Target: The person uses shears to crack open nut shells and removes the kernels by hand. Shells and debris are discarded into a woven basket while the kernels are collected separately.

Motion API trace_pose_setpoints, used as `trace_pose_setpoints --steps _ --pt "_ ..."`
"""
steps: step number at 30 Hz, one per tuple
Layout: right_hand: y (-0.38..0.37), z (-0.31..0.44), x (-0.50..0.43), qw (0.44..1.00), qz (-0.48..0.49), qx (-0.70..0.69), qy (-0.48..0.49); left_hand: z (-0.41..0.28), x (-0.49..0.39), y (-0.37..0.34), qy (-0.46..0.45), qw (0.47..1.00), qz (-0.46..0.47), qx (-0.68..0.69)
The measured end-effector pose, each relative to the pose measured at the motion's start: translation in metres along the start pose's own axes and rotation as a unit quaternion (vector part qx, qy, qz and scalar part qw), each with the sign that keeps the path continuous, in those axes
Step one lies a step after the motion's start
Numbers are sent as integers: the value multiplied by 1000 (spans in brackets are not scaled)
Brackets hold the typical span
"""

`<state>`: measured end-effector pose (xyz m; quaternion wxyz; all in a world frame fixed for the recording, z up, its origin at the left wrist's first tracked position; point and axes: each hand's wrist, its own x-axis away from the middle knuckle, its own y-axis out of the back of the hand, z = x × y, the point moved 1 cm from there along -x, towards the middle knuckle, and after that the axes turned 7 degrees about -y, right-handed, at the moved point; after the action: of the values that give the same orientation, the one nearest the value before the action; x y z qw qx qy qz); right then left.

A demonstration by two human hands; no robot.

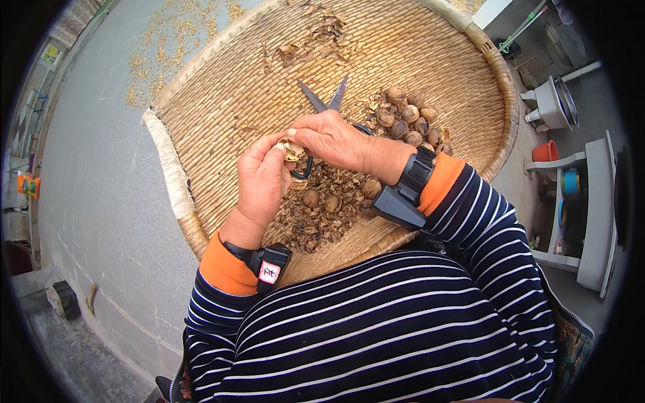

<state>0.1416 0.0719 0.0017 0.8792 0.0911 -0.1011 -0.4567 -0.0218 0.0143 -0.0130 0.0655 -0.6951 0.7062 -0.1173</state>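
My left hand pinches a cracked walnut piece between thumb and fingers; pale kernel or inner shell shows in it. Thumb and forefinger of my right hand meet at the top edge of the same piece. Beneath the right hand are scissors, blades spread and pointing away from me. Their dark handle loops show on either side of that hand, which hides the pivot. Whole walnuts are heaped right of the scissors. Broken shell bits lie nearer me, with a few walnuts among them.
Everything sits in a large woven basket tray with a cloth-bound rim at left. Dry husk pieces lie at its far side. Grain is scattered on the grey floor. Right of the tray are a red pot and a grey stand.
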Motion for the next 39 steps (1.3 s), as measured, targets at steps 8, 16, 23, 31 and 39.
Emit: trace_pose_setpoints --steps 8,16,23,31,39 --pt "-4 3 -1 999 -25 -44 11 -3 0 1 -7 998 3 61" --pt "12 20 7 950 -2 223 217 -11 -1 3 25 997 8 68" --pt "11 21 10 935 -32 246 254 -21 3 -4 50 977 94 186" --pt "14 24 8 942 -13 196 271 -23 2 -2 55 977 104 180" --pt "25 33 11 936 28 246 252 -28 2 -1 83 974 141 157"
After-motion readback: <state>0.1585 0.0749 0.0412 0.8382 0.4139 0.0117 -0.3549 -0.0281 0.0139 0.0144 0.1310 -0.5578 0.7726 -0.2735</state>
